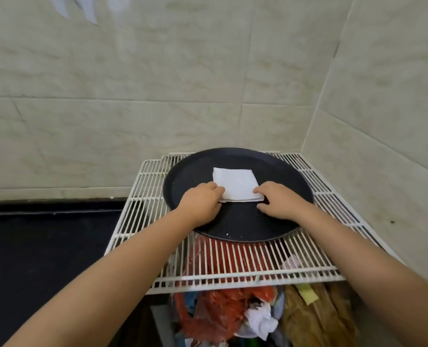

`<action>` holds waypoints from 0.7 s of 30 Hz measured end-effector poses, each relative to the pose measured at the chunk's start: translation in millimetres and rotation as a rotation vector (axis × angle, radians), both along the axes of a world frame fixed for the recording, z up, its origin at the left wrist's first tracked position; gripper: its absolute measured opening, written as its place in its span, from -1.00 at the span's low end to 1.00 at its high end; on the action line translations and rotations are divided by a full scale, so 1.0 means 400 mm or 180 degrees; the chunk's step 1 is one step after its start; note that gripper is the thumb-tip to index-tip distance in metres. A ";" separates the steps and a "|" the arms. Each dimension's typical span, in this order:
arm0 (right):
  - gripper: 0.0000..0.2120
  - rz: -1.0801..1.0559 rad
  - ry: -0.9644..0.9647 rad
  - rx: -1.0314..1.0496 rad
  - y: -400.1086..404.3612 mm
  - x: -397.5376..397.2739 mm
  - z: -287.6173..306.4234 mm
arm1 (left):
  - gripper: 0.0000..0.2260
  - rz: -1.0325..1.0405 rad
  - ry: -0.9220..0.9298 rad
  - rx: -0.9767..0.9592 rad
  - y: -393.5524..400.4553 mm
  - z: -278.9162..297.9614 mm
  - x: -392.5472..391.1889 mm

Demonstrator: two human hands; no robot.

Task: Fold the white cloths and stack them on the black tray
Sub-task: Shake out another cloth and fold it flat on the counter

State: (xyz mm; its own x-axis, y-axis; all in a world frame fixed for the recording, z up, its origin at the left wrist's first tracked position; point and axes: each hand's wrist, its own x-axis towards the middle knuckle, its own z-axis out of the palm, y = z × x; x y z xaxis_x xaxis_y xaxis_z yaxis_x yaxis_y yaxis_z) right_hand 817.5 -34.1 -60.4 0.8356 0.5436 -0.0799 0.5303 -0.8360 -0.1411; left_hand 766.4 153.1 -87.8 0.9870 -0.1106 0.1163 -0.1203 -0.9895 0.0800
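Your white wire rack (233, 266) carries the round black plastic tray (278, 169), and on the tray's middle lies the folded white terry cloth (235, 182), a near-square pad of several layers. Its slightly longer side seems to run left to right, with the layered open edges facing you and one corner skewed toward the far left. Judge it light, soft and limp: it will sag or unfold if lifted by one corner, so take it at both near corners together. Your left hand (200, 201) has curled fingers pinching the near left corner. Your right hand (276, 200) pinches the near right corner, index finger on top, thumb below the edge.
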 end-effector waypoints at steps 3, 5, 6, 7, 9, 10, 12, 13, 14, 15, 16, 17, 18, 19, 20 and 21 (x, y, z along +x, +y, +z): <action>-0.58 0.0173 -0.0174 0.0077 0.044 -0.040 0.036 | -0.66 0.0417 -0.0178 0.0092 0.049 0.016 -0.039; -0.59 0.0494 -0.0312 0.0075 0.115 -0.074 0.063 | -0.66 0.0691 -0.0315 0.0177 0.115 0.027 -0.090; -0.60 0.0658 -0.0394 0.0088 0.162 -0.099 0.076 | -0.66 0.0839 -0.0351 0.0194 0.157 0.032 -0.130; -0.59 0.0802 -0.0465 0.0123 0.214 -0.124 0.087 | -0.66 0.0997 -0.0370 0.0190 0.203 0.035 -0.175; -0.58 0.1123 -0.0568 0.0222 0.338 -0.192 0.101 | -0.65 0.1352 -0.0421 0.0191 0.304 0.038 -0.291; -0.58 0.1277 -0.0606 0.0277 0.405 -0.235 0.104 | -0.66 0.1552 -0.0451 0.0211 0.357 0.039 -0.361; -0.60 0.1549 -0.0648 0.0424 0.544 -0.339 0.105 | -0.66 0.1967 -0.0519 0.0195 0.459 0.045 -0.518; -0.60 0.1668 -0.0629 0.0514 0.613 -0.400 0.103 | -0.65 0.2176 -0.0556 0.0163 0.506 0.050 -0.602; -0.61 0.1795 -0.0591 0.0608 0.681 -0.466 0.100 | -0.64 0.2388 -0.0588 0.0148 0.550 0.055 -0.690; -0.61 0.1928 -0.0535 0.0677 0.747 -0.533 0.096 | -0.63 0.2592 -0.0585 0.0168 0.591 0.059 -0.777; -0.62 0.2094 -0.0488 0.0736 0.808 -0.601 0.092 | -0.62 0.2781 -0.0546 0.0226 0.629 0.061 -0.863; -0.61 0.2286 -0.0438 0.0798 0.871 -0.671 0.086 | -0.63 0.2964 -0.0493 0.0309 0.667 0.062 -0.951; -0.61 0.2483 -0.0387 0.0872 0.929 -0.742 0.083 | -0.64 0.3144 -0.0452 0.0386 0.704 0.063 -1.039; -0.60 0.2655 -0.0336 0.0928 0.983 -0.813 0.080 | -0.65 0.3324 -0.0430 0.0436 0.736 0.065 -1.123; -0.58 0.2813 -0.0301 0.0955 1.033 -0.880 0.078 | -0.65 0.3503 -0.0412 0.0461 0.767 0.066 -1.204; -0.58 0.2953 -0.0276 0.0948 1.080 -0.946 0.076 | -0.66 0.3686 -0.0387 0.0466 0.794 0.066 -1.280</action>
State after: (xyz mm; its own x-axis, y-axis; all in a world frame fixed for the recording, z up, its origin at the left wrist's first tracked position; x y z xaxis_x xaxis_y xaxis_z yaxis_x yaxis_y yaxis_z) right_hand 439.3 398.1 -30.0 0.0624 0.9760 0.2086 0.9779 -0.0179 -0.2084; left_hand 254.4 470.9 -61.2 0.4906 0.8260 0.2775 0.8588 -0.5122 0.0064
